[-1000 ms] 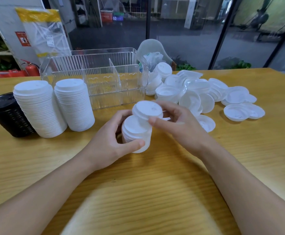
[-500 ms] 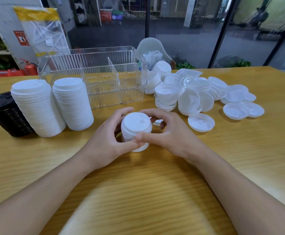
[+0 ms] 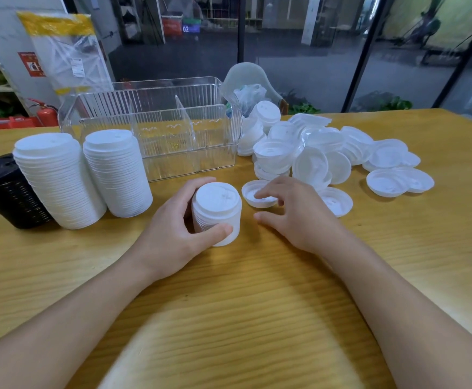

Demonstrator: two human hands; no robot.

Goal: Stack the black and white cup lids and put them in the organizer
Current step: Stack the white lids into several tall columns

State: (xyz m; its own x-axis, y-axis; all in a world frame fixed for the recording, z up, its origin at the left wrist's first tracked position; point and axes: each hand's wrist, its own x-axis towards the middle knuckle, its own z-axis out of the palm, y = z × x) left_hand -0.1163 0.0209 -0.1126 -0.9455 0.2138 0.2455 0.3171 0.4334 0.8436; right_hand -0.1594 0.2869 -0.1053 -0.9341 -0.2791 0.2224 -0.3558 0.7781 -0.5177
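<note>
My left hand (image 3: 173, 237) grips a short stack of white lids (image 3: 218, 211) standing on the wooden table (image 3: 257, 304). My right hand (image 3: 293, 211) reaches over an upturned white lid (image 3: 253, 196) just right of the stack, fingertips touching its inside, nothing held. A pile of loose white lids (image 3: 313, 153) lies behind it. Two tall white lid stacks (image 3: 58, 178) (image 3: 117, 172) and a black lid stack (image 3: 7, 192) stand at the left. The clear organizer (image 3: 156, 136) with dividers sits behind them.
More upturned white lids (image 3: 400, 181) lie at the right. A white chair back with a plastic bag (image 3: 246, 82) stands beyond the table's far edge. Glass walls lie behind. A red fire extinguisher (image 3: 45, 113) sits at the far left.
My right hand pressed a lid onto the small stack, then let go and moved right to the upturned lid. The left hand kept hold of the stack.
</note>
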